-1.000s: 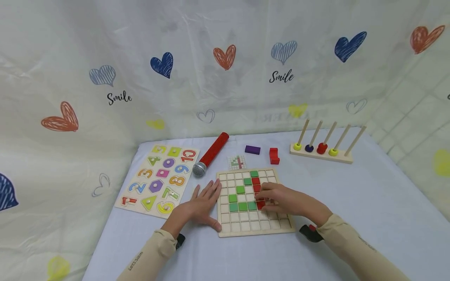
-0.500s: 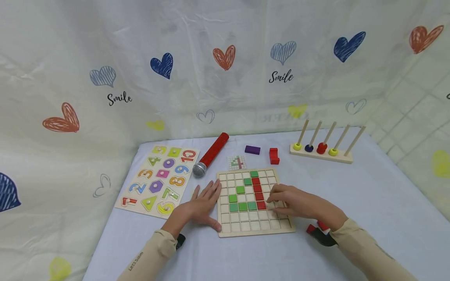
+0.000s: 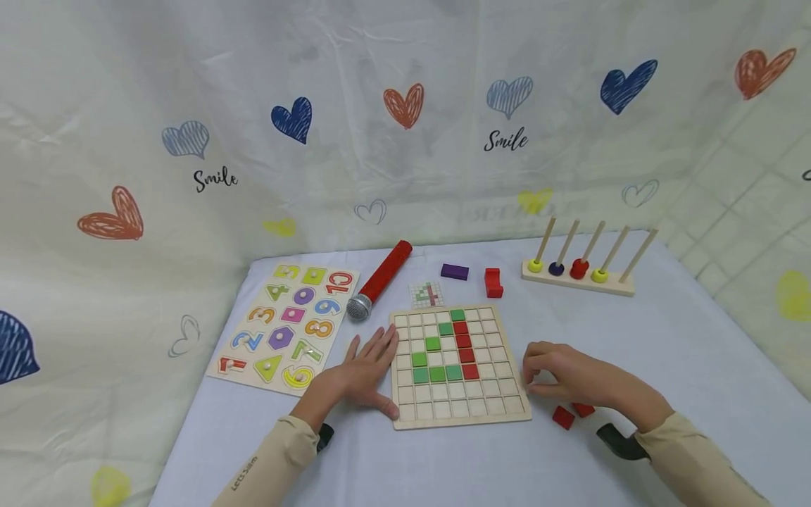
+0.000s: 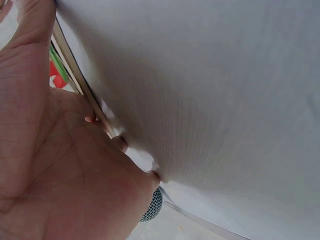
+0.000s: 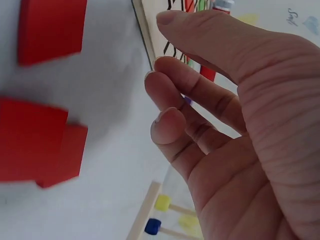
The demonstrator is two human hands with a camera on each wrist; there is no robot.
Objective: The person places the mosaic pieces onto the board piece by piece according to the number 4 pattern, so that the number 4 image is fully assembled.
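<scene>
A square wooden grid board (image 3: 443, 417) lies on the table, with green tiles (image 3: 437, 373) and a column of red tiles (image 3: 465, 341) set in its cells. My left hand (image 3: 364, 373) rests flat with spread fingers along the board's left edge; in the left wrist view its fingertips touch that edge. Off the board's right edge hovers my right hand (image 3: 570, 373), fingers loosely bent and nothing between them. Loose red tiles (image 3: 563, 417) lie on the cloth just below it, and they show large in the right wrist view. A small pattern card (image 3: 426, 293) lies behind the board.
To the left lies a number puzzle board (image 3: 283, 327), with a red microphone (image 3: 383, 277) beside it. A purple block (image 3: 455, 272) and a red block (image 3: 493, 282) sit behind the grid. At the back right stands a peg stacker (image 3: 579, 277) with coloured rings.
My right hand has moved right, off the red column and past the board's edge. The red tiles stay in their cells, and loose red tiles have come into view. My left hand stays put.
</scene>
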